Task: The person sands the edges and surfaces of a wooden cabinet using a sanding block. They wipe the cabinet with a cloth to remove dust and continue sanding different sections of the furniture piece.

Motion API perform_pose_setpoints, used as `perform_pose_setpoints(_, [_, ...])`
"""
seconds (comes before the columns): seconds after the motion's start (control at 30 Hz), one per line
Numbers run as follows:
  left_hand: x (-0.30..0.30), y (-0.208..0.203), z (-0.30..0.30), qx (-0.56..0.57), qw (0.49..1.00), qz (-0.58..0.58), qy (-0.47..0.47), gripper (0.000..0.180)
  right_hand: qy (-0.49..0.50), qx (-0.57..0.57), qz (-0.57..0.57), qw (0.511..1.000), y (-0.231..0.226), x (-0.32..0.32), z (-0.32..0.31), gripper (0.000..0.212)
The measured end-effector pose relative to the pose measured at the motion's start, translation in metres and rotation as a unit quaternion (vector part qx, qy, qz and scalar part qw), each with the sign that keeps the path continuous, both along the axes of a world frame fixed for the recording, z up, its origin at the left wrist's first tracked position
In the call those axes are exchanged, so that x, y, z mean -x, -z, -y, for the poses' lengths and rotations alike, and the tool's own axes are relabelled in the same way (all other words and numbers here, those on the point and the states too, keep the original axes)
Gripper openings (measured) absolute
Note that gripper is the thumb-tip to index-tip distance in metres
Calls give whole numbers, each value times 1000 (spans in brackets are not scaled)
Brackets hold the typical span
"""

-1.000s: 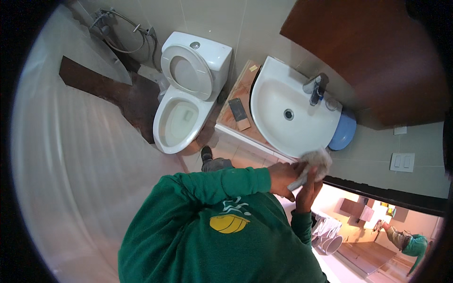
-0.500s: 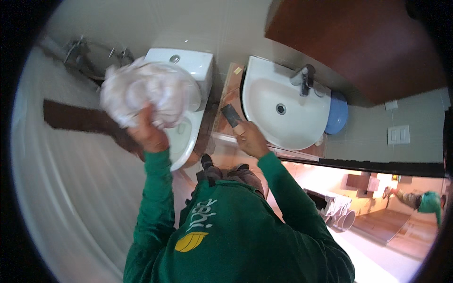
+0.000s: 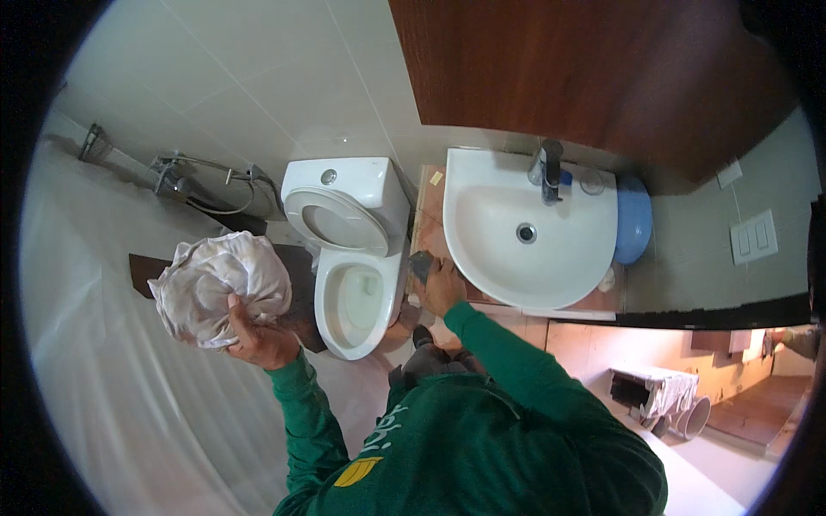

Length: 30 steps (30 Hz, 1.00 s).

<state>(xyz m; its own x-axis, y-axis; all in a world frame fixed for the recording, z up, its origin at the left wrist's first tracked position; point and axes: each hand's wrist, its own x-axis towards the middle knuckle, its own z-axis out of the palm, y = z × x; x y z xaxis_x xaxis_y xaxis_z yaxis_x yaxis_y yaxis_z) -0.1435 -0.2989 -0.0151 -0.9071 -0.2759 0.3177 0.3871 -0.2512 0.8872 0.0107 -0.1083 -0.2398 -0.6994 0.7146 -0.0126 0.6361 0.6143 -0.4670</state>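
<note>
My left hand [image 3: 262, 344] grips a bundled whitish cloth [image 3: 219, 288] from below, thumb pressed on its top, to the left of the toilet [image 3: 344, 292]. The bundle is round and crumpled; what is inside it, if anything, is hidden. My right hand [image 3: 441, 287] is closed around a small putty knife [image 3: 421, 266] with a flat dark blade. Its handle is hidden by my fingers. The blade is over the reddish-brown countertop [image 3: 429, 225], left of the white sink [image 3: 482, 224]; I cannot tell whether it touches.
The toilet's lid is raised. A faucet [image 3: 547, 172] stands at the sink's back, with a blue basin [image 3: 634, 221] to the right. A brown cabinet [image 3: 585, 77] overhangs the sink. Translucent plastic sheeting [image 3: 95, 344] covers the left side. A person's arm [image 3: 800, 341] shows at far right.
My left hand and the cloth bundle have moved left and lower in view, off the toilet. My right hand has come down to the countertop edge with the putty knife. The view has shifted.
</note>
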Motion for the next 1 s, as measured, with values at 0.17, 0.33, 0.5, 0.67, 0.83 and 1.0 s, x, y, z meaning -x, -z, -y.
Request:
perform_pose_setpoints(0.17, [7,34,-12,106,991,-42,66,50,-102,268,-206,936,-72,-74,-20,59])
perform_pose_setpoints(0.33, [-1,42,-34,34,984,71,162,64,-58,529,-208,820,-177,-185,-77,52])
perform_pose_setpoints(0.5, [5,18,-96,-13,987,92,134,50,-13,304,-325,895,-357,-320,-107,71])
perform_pose_setpoints(0.67, [-40,-30,-150,-71,982,8,177,52,62,-156,-545,822,-493,-396,-78,62])
perform_pose_setpoints(0.83, [-71,-57,-161,-173,955,-30,238,50,29,-522,-474,708,-597,-403,-99,60])
perform_pose_setpoints(1.0, [0,10,-106,155,986,-46,47,59,86,-683,-271,673,-656,-363,-196,62])
